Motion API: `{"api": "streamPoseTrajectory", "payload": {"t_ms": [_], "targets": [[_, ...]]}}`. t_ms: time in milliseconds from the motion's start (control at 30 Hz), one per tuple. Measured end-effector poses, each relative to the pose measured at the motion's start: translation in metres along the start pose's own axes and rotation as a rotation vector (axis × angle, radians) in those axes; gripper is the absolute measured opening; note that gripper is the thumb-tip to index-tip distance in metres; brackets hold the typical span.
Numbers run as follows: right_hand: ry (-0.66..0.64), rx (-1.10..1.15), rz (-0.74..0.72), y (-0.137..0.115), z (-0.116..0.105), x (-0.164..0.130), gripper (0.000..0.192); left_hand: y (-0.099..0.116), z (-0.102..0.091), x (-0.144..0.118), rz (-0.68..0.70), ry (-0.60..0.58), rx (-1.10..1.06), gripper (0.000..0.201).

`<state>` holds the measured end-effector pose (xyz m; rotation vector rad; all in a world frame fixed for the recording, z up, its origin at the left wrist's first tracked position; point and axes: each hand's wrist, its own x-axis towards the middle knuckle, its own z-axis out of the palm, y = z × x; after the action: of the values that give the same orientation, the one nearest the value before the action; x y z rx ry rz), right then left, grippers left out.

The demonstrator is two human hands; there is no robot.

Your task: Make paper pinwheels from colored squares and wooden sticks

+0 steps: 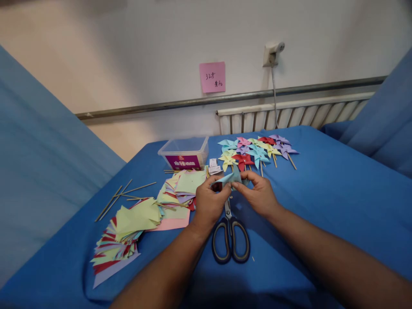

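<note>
Both hands pinch one light-blue paper piece [231, 178] above the blue cloth tabletop [322, 206]: left hand [209, 201] and right hand [259, 195] fold its thin, pointed flaps. One pair of black-handled scissors [230, 238] lies beneath. Two fanned stacks of coloured paper squares [128, 231], several thin wooden sticks [122, 195], one clear plastic box [185, 152] and roughly ten finished pinwheels [255, 150] surround them.

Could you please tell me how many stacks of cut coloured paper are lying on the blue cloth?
2. One stack is fanned out at the near left; the other stack sits further back, beside the left hand and before the plastic box.
</note>
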<state>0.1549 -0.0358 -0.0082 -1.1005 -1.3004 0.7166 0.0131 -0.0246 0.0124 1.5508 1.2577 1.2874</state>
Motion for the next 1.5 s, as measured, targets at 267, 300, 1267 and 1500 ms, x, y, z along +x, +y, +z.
{"api": "streamPoseTrajectory", "payload": {"t_ms": [267, 300, 1267, 1500], "targets": [[0.02, 0.003, 0.021, -0.002, 0.003, -0.002, 0.014, -0.001, 0.001, 0.0, -0.024, 0.006, 0.026, 0.019], [0.018, 0.009, 0.025, -0.002, 0.003, -0.002, 0.014, -0.001, 0.001, 0.0, -0.03, 0.003, 0.022, 0.019], [0.162, 0.512, 0.436, 0.022, 0.009, 0.006, 0.032, -0.011, 0.002, 0.004, 0.335, 0.023, 0.284, 0.051], [0.158, 0.511, 0.421, 0.021, 0.016, 0.001, 0.03, -0.009, 0.006, 0.001, 0.705, -0.148, 0.774, 0.03]]}}
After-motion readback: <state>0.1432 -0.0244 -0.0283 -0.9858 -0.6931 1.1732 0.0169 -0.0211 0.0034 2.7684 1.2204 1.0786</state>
